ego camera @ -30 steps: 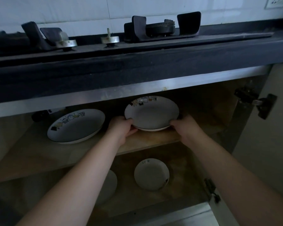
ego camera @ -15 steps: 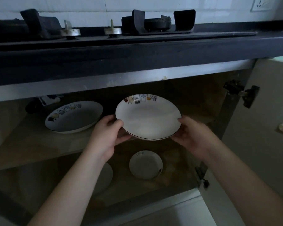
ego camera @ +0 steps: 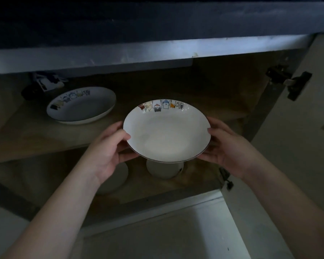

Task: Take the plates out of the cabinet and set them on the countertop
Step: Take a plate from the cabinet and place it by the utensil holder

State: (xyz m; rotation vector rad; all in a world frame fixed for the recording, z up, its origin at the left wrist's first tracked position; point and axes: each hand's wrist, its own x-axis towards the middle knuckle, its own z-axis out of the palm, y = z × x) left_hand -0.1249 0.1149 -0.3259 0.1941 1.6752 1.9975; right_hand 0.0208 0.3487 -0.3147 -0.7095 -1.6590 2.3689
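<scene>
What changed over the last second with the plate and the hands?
The held plate came off the upper shelf and out toward the camera, now clear of the cabinet front. The left hand and right hand keep gripping its opposite rims. The second plate stayed on the shelf; the two small dishes below stayed put.

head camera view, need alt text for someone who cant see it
Two bare hands, the left hand and right hand, hold a white plate with cartoon figures on its rim by opposite edges, in front of an open, dim cabinet. A second matching plate sits on the upper shelf, smaller dishes below.
</scene>
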